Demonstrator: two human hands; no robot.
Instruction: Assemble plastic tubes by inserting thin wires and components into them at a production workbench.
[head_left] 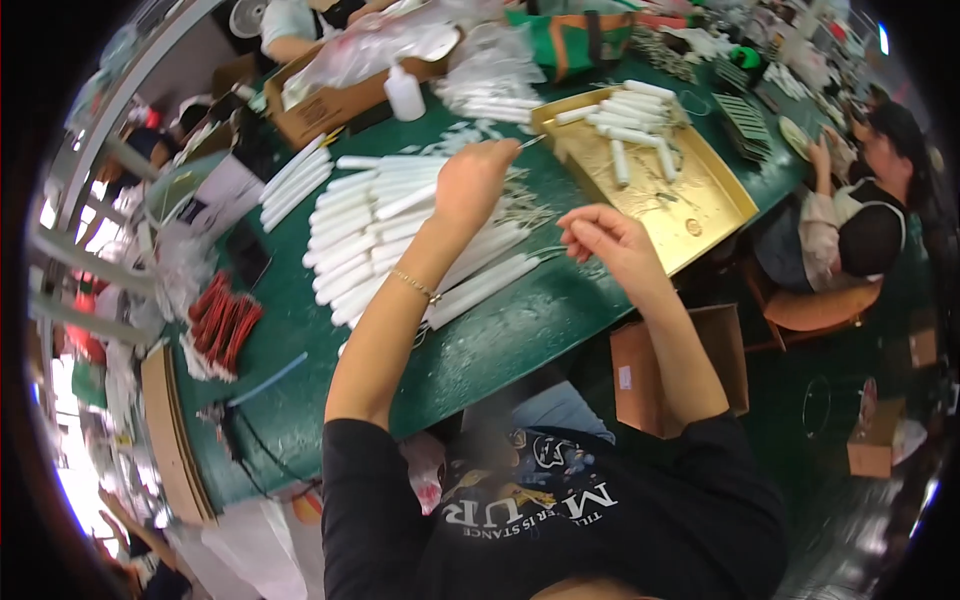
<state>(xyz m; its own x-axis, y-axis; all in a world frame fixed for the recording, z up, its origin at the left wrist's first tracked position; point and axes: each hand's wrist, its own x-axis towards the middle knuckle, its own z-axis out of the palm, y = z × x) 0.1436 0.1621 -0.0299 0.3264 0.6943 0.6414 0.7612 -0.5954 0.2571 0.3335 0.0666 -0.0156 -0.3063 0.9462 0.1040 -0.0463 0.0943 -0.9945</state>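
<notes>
A heap of white candle-like tubes (360, 225) with thin wires at their right ends lies on the green table (500, 350). Over the heap's far right side my left hand (475, 180) is closed in a pinch; a thin pale tip sticks out beyond its fingers. What it belongs to is mostly hidden by the hand. My right hand (608, 245) hovers near the wire ends, beside the gold tray (690, 240), with thumb and fingers curled together. Anything between them is too small to name. More white tubes (640, 105) lie in the tray's far part.
A white squeeze bottle (404, 95) and a cardboard box (300, 125) with plastic bags stand at the back. Red wire bundles (225, 322) and a corded tool (222, 418) lie left. Below the table edge stands an open cardboard box (640, 385). A co-worker (865, 200) sits at right.
</notes>
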